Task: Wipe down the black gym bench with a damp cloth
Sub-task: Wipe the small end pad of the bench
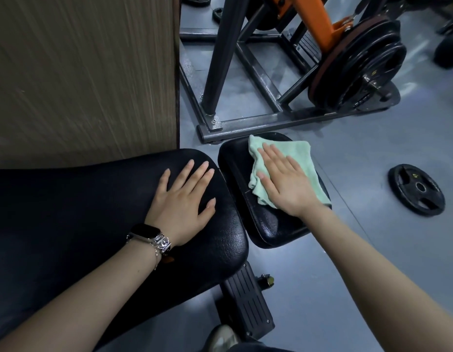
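Note:
The black gym bench has a long padded back section (93, 212) on the left and a smaller seat pad (273, 224) to its right, with a narrow gap between them. A crumpled mint-green cloth (300, 154) lies on the far half of the seat pad. My right hand (286, 181) presses flat on top of the cloth, fingers spread and pointing away from me. My left hand (184, 199), with a watch and bracelet on its wrist, rests flat and open on the end of the long pad, holding nothing.
A wood-grain panel (80, 72) rises right behind the long pad. A black and orange machine frame (258, 123) loaded with weight plates (365, 64) stands just beyond the seat. A loose plate (417, 189) lies on the grey floor at right. The bench's foot (245, 298) and my shoe (220, 339) show below.

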Action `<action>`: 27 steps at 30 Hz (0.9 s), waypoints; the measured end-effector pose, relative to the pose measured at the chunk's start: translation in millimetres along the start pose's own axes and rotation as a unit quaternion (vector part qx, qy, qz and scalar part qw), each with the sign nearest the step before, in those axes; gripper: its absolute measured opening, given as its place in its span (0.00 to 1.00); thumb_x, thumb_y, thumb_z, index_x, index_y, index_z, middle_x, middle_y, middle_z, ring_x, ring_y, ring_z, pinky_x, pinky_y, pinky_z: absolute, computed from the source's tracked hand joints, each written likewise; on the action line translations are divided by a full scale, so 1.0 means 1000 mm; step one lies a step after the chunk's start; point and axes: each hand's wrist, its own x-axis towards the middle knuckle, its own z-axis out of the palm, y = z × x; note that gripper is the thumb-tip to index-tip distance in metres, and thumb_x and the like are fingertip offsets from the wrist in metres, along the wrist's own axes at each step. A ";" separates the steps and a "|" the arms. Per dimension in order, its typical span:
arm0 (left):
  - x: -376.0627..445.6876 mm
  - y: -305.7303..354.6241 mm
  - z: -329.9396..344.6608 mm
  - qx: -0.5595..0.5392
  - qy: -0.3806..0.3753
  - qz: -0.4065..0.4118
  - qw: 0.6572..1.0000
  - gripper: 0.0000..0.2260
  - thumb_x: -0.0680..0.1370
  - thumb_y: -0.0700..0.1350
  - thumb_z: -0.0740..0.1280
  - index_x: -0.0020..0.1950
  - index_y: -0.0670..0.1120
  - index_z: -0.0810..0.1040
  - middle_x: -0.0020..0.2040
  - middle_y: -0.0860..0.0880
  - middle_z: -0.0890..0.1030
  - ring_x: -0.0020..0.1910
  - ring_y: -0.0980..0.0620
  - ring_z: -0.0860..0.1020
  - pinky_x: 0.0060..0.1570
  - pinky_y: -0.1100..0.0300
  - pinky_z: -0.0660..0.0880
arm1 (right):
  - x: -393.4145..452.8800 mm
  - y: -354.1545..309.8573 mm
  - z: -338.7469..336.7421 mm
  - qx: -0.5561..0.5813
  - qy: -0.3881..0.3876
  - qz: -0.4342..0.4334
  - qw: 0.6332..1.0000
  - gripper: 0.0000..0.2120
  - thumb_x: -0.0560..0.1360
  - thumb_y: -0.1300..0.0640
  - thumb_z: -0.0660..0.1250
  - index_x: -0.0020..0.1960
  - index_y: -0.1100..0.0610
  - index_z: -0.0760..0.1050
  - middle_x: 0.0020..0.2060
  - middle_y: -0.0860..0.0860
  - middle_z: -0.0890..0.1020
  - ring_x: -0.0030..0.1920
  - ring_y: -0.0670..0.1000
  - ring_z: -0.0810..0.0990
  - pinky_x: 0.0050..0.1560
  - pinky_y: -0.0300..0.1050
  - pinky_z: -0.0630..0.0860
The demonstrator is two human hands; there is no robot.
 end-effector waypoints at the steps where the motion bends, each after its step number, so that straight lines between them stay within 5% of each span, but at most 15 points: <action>1: 0.000 0.000 0.000 0.002 0.001 0.000 1.000 0.32 0.75 0.61 0.38 0.77 0.53 0.52 0.77 0.57 0.48 0.76 0.56 0.42 0.72 0.45 0.42 | -0.010 0.001 -0.001 0.000 0.001 -0.006 1.000 0.32 0.78 0.40 0.39 0.78 0.51 0.51 0.77 0.45 0.52 0.76 0.43 0.45 0.74 0.44 0.43; 14: -0.001 -0.001 0.001 0.006 0.011 0.005 1.000 0.30 0.77 0.60 0.42 0.77 0.51 0.56 0.77 0.55 0.52 0.76 0.54 0.47 0.71 0.43 0.47 | -0.106 0.013 -0.007 0.019 -0.016 -0.049 0.998 0.26 0.82 0.46 0.46 0.78 0.54 0.54 0.77 0.48 0.55 0.77 0.47 0.50 0.75 0.48 0.46; 27: 0.000 -0.003 0.007 0.003 0.031 0.012 0.999 0.28 0.78 0.59 0.45 0.76 0.50 0.59 0.77 0.54 0.56 0.76 0.53 0.50 0.71 0.41 0.50 | 0.017 0.034 -0.009 -0.005 -0.007 -0.010 1.000 0.32 0.77 0.38 0.38 0.78 0.50 0.50 0.77 0.44 0.51 0.75 0.40 0.44 0.73 0.43 0.46</action>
